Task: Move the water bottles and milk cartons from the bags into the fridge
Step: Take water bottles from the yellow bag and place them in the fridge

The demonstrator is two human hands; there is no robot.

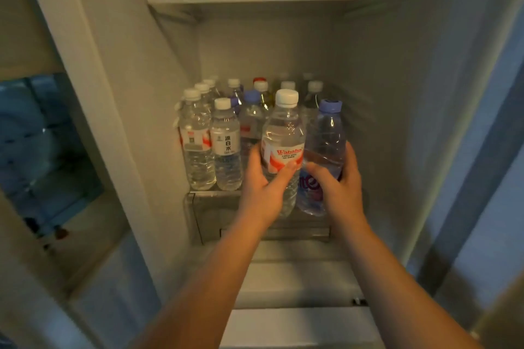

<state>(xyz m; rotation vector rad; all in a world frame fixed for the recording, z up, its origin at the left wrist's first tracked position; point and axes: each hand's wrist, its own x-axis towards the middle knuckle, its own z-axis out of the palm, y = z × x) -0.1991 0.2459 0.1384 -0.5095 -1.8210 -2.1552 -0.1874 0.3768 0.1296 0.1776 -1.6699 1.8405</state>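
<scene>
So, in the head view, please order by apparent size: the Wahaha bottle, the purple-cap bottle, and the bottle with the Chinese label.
1. purple-cap bottle and Wahaha bottle: look alike, both held close to the camera.
2. bottle with the Chinese label: smallest, but it stands farther back.

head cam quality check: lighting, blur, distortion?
Head view: dim, warm light; fridge walls bow from the wide-angle lens; upper shelf edge smeared by blur; back-row bottles soft. Left hand and Wahaha bottle label read clearly; right hand holds the purple-capped bottle.
</scene>
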